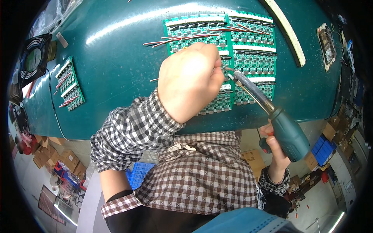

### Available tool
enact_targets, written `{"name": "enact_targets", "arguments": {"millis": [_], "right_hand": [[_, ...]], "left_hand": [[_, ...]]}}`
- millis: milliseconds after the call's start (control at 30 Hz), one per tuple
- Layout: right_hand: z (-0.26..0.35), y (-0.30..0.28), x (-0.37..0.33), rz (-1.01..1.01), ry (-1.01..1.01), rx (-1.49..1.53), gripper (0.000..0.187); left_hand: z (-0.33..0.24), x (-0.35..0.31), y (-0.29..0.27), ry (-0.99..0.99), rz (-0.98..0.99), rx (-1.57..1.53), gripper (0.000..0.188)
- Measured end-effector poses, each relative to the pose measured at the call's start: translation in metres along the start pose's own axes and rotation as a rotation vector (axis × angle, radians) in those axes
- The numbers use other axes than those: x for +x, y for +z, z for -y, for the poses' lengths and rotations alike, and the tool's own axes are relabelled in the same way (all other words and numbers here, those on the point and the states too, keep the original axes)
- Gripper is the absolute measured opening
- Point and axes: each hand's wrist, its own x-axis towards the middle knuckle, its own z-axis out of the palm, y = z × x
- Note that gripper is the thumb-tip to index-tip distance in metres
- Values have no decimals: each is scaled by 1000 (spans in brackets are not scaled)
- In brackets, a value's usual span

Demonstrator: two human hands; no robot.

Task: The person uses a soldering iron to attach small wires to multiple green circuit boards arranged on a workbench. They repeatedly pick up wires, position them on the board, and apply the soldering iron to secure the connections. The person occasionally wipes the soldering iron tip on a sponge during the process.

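My right hand (278, 149) is wrapped round the green handle of a soldering gun (289, 134). Its metal barrel slants up and left, and the tip reaches the green circuit boards (254, 62) beside my left fingertips. A thin tube runs along the barrel. My left hand (192, 79) is closed in a pinch over the left board panel, its back hiding the fingertips and whatever they hold. Red, black and white wires (182, 38) lie across the panel's upper part. A short wire end (154, 80) sticks out left of my left hand.
A smaller board panel with wires (70, 85) lies at the left of the green table (120, 62). Beyond it stands a black fan (34, 58). A pale curved strip (287, 31) and a worn metal tray (326, 46) lie to the right. Cardboard boxes (68, 159) stand below.
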Motion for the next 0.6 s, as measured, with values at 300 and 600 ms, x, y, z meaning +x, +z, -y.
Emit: {"name": "enact_targets", "arguments": {"millis": [300,600], "right_hand": [[1,2,-2,-34,63,74,40],[-1,-2,-3,-17,-20,-25,39]], "left_hand": [[0,0,1,16,-2,6,7],[1,0,2,30,-23,-7,7]]}}
